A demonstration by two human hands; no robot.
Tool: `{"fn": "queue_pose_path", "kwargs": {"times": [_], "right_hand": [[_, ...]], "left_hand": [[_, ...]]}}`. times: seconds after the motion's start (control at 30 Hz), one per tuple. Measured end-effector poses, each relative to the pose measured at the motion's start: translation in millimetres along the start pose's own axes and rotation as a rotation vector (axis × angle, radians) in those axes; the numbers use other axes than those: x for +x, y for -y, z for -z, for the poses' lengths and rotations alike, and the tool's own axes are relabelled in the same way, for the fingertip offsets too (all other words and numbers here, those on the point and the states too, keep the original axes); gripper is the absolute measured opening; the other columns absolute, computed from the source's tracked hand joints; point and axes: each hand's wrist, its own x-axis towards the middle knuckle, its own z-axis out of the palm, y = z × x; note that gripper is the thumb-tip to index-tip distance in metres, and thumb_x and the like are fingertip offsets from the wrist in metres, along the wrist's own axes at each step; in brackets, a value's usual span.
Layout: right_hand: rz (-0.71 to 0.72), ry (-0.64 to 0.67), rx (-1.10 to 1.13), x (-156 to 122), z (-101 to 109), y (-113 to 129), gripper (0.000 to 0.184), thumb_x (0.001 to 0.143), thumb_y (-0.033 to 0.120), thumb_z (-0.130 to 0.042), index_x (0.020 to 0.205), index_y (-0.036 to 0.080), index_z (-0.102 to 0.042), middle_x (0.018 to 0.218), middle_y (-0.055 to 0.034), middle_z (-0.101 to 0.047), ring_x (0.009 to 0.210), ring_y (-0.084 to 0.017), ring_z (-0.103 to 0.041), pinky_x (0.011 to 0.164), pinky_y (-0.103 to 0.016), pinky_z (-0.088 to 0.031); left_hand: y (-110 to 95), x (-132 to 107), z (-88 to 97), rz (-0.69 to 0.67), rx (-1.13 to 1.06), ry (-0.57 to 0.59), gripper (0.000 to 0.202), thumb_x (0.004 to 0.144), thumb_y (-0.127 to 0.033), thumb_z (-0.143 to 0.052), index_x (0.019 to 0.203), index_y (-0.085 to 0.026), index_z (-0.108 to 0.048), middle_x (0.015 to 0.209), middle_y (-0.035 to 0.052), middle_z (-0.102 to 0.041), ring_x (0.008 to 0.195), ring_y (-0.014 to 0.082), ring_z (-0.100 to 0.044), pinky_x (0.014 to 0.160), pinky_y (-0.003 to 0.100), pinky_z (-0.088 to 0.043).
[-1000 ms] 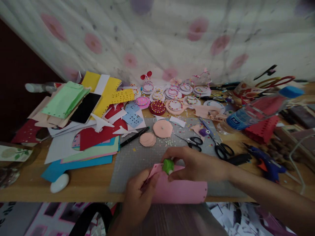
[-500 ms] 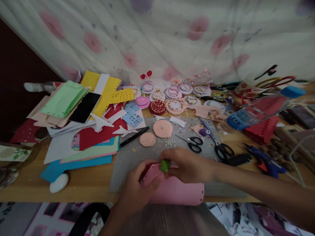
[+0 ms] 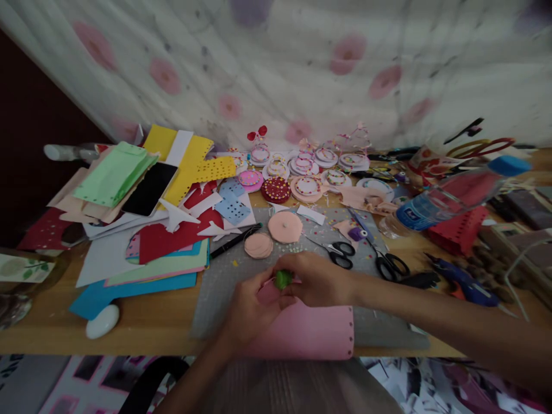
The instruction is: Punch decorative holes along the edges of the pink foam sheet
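A pink paper sheet (image 3: 310,330) with small holes along its right edge lies on a grey cutting mat (image 3: 228,287) at the desk's near edge. My left hand (image 3: 248,313) pinches the sheet's upper left corner. My right hand (image 3: 317,282) is closed round a small green hole punch (image 3: 283,279), which sits at the sheet's top edge. Both hands touch each other over the punch.
Coloured paper sheets and a black phone (image 3: 149,190) are piled at the left. Decorated paper discs (image 3: 276,188) line the back. Two scissors (image 3: 342,253), a blue glue gun (image 3: 463,284) and a lying water bottle (image 3: 448,195) are on the right. A white egg-shaped object (image 3: 102,321) rests front left.
Both hands and the green punch have shifted left along the sheet's top edge, and the left hand has closed in over the sheet's corner beside the punch.
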Motion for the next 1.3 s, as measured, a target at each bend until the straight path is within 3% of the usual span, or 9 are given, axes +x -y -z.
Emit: {"fn": "queue_pose_path", "kwargs": {"times": [0.17, 0.3, 0.43, 0.6, 0.73, 0.9, 1.1, 1.3], "right_hand": [[-0.006, 0.029, 0.012, 8, -4, -9, 0.024, 0.07, 0.009, -0.063, 0.093, 0.014, -0.068, 0.078, -0.0056, -0.07, 0.068, -0.017, -0.06, 0.057, -0.024, -0.039], [0.045, 0.054, 0.073, 13, -3, -15, 0.023, 0.072, 0.011, -0.065, 0.095, 0.014, -0.067, 0.081, -0.0042, -0.069, 0.069, -0.015, -0.059, 0.059, -0.023, -0.041], [0.046, 0.086, 0.233, 14, 4, -18, 0.03, 0.072, 0.007, -0.061, 0.101, 0.013, -0.065, 0.089, -0.0048, -0.067, 0.077, -0.016, -0.058, 0.067, -0.025, -0.043], [-0.129, 0.097, 0.592, 15, 15, -30, 0.027, 0.071, 0.019, -0.066, 0.097, 0.015, -0.063, 0.084, -0.0011, -0.06, 0.076, -0.015, -0.054, 0.067, -0.026, -0.042], [-0.231, 0.068, 0.753, 16, 16, -39, 0.025, 0.068, 0.026, -0.068, 0.091, 0.017, -0.062, 0.083, -0.0001, -0.058, 0.075, -0.014, -0.054, 0.066, -0.025, -0.042], [-0.329, 0.07, 0.931, 18, 8, -39, 0.022, 0.074, 0.039, -0.061, 0.083, 0.019, -0.06, 0.088, -0.003, -0.062, 0.077, -0.014, -0.057, 0.066, -0.025, -0.046], [-0.386, 0.009, 0.944, 20, 8, -34, 0.02, 0.075, 0.037, -0.062, 0.078, 0.017, -0.059, 0.082, -0.0026, -0.064, 0.073, -0.011, -0.056, 0.058, -0.02, -0.042], [-0.352, -0.008, 0.855, 21, 7, -42, 0.02, 0.069, 0.029, -0.066, 0.085, 0.017, -0.06, 0.077, -0.0003, -0.066, 0.062, -0.009, -0.052, 0.053, -0.02, -0.037]], "left_hand": [[10, 6, 1.5, -0.018, 0.02, -0.025, 0.036, 0.072, -0.026, -0.073, 0.105, -0.015, -0.07, 0.102, 0.0052, -0.074, 0.096, 0.0245, -0.067, 0.082, 0.03, -0.052], [9, 11, 3.4, 0.084, -0.047, -0.061, 0.052, 0.066, -0.025, -0.077, 0.115, -0.014, -0.065, 0.11, 0.0076, -0.072, 0.104, 0.0261, -0.065, 0.089, 0.032, -0.05], [8, 11, 9.9, 0.131, -0.079, -0.025, 0.063, 0.061, -0.023, -0.08, 0.121, -0.015, -0.061, 0.117, 0.0079, -0.069, 0.109, 0.0265, -0.062, 0.092, 0.033, -0.048], [20, 0, 15.3, 0.245, -0.023, -0.022, 0.04, 0.073, -0.028, -0.068, 0.109, -0.011, -0.066, 0.102, 0.0107, -0.074, 0.095, 0.0283, -0.067, 0.078, 0.035, -0.052], [24, -8, 11.9, 0.314, -0.008, -0.037, 0.036, 0.072, -0.03, -0.068, 0.102, -0.01, -0.068, 0.1, 0.0119, -0.074, 0.095, 0.0296, -0.067, 0.074, 0.034, -0.052], [18, -18, 5.4, 0.34, -0.001, -0.009, 0.034, 0.071, -0.029, -0.068, 0.101, -0.013, -0.07, 0.099, 0.0089, -0.075, 0.092, 0.0272, -0.069, 0.075, 0.033, -0.053], [14, -27, -1.2, 0.297, 0.008, 0.013, 0.031, 0.071, -0.025, -0.068, 0.1, -0.017, -0.071, 0.096, 0.0057, -0.076, 0.089, 0.0244, -0.07, 0.079, 0.032, -0.053], [12, -28, -2.1, 0.289, 0.006, -0.037, 0.033, 0.069, -0.023, -0.07, 0.101, -0.016, -0.07, 0.095, 0.0068, -0.076, 0.089, 0.0247, -0.07, 0.079, 0.033, -0.054]]}}
